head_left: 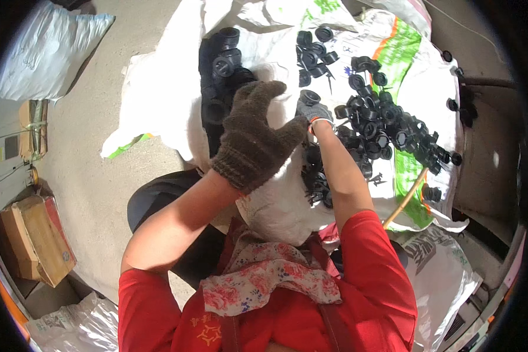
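Note:
My left hand point(253, 135), in a brown knitted glove, hovers with thumb and fingers spread apart and nothing between them. Behind its fingertips, black round plastic parts point(217, 108) lie in the opening of a white woven sack point(170, 105). A grey glove covers my right hand point(315, 110), with a coloured band at the wrist. Its fingers are closed at a black plastic cap point(309, 98); the left thumb comes close to this wrist. To the right, a heap of black plastic caps point(387, 120) spreads over a white and green woven sheet point(409, 64).
A wooden stick point(406, 198) lies across the sheet's near right part. More black caps point(314, 53) sit at the far side. On the left floor stand a cardboard box point(38, 240) and a stuffed white sack point(52, 50). A silvery bag point(440, 270) lies near right.

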The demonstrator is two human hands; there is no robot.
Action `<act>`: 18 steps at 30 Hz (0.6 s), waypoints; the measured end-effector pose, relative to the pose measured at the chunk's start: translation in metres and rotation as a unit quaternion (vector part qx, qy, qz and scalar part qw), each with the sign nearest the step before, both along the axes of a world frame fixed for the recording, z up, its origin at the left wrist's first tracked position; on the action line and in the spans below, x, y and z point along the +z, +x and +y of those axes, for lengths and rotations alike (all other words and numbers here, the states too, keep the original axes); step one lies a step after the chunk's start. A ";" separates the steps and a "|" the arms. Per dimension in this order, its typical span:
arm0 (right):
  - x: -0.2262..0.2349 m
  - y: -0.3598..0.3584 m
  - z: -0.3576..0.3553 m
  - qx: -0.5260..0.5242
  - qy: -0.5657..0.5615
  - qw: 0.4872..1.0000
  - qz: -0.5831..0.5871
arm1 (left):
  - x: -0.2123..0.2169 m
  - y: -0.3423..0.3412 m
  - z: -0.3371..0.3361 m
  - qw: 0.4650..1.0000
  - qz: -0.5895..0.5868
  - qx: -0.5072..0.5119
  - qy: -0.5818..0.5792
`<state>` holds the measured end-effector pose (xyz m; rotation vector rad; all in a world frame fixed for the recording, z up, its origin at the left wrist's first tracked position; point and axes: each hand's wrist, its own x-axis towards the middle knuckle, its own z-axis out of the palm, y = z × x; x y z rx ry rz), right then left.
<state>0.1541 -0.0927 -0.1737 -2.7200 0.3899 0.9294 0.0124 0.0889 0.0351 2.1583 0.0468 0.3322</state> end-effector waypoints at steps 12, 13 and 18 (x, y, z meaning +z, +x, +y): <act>0.145 -0.076 -0.055 0.371 0.335 0.780 -0.376 | -0.047 0.002 -0.034 0.584 0.448 -0.060 -0.674; 0.167 -0.084 -0.057 0.422 0.297 0.752 -0.410 | -0.021 0.001 -0.039 0.549 0.490 -0.038 -0.676; 0.204 -0.108 -0.085 0.585 0.097 0.665 -0.454 | -0.023 -0.016 -0.058 0.804 0.250 -0.392 -0.370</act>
